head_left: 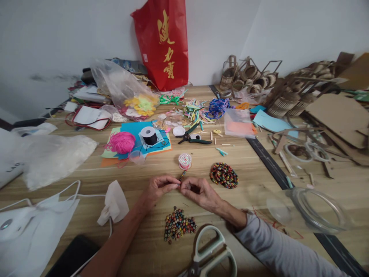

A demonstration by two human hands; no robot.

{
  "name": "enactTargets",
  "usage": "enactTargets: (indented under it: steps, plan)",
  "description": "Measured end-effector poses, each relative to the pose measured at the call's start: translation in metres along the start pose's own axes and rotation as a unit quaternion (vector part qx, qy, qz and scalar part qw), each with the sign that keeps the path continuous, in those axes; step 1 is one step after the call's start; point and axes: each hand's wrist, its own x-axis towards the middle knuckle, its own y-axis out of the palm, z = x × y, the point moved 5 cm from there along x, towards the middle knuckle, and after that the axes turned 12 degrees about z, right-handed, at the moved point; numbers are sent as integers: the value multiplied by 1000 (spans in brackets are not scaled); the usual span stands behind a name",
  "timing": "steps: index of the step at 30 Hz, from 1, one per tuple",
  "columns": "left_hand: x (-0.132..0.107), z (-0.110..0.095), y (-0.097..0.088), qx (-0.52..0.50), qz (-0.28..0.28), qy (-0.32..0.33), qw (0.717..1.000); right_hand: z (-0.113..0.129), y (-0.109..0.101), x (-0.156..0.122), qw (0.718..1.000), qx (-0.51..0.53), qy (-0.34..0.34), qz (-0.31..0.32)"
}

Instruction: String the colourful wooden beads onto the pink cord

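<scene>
My left hand (pixel 159 189) and my right hand (pixel 198 192) meet over the wooden table (pixel 138 246), fingertips pinched together. Between them runs a short string of coloured beads (pixel 182 176) that leads up toward a small spool (pixel 185 161). Both hands are closed on this bead string. A loose pile of coloured beads (pixel 178 224) lies just below the hands. A rounder pile of beads (pixel 224 175) sits to the right of the hands.
Scissors (pixel 211 256) lie at the near edge. A clear jar (pixel 314 209) lies on its side at right. Pink yarn (pixel 121 142), a black thread spool (pixel 149 135), pliers (pixel 193 139), plastic bags, a red bag (pixel 164 42) and cardboard baskets (pixel 250 77) crowd the far side.
</scene>
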Motion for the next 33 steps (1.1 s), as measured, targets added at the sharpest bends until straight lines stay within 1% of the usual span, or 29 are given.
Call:
enactTargets:
  steps: [5,17,24,33]
  plan:
    - [-1,0,0,2,1,6,1000,-1,0,0,1000,-17,-2,3]
    - [0,-1,1,9,17,20,1000,-3,0,0,1000,-20,6,5]
    - [0,-2,1,17,11,17,1000,0,-1,0,1000,-27,5,2]
    - [-1,-1,0,5,-2,4,1000,-3,0,0,1000,-20,3,8]
